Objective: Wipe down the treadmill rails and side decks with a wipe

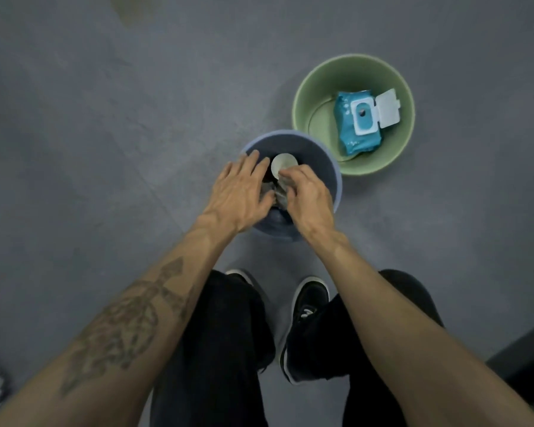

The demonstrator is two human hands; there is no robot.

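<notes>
One view only, so we have no overlap to report. Head-worn wide-angle camera, looking almost straight down at the grey floor [105, 118] from standing height. Frame edges bend strongly. Both forearms enter from the bottom corners; we see the person's legs and shoes [309, 306] at bottom centre, directly beneath the lens.

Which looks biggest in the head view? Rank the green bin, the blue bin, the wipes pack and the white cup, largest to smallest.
1. green bin
2. blue bin, partly hidden by both hands, so its place against the green one is unsure
3. wipes pack
4. white cup
</notes>
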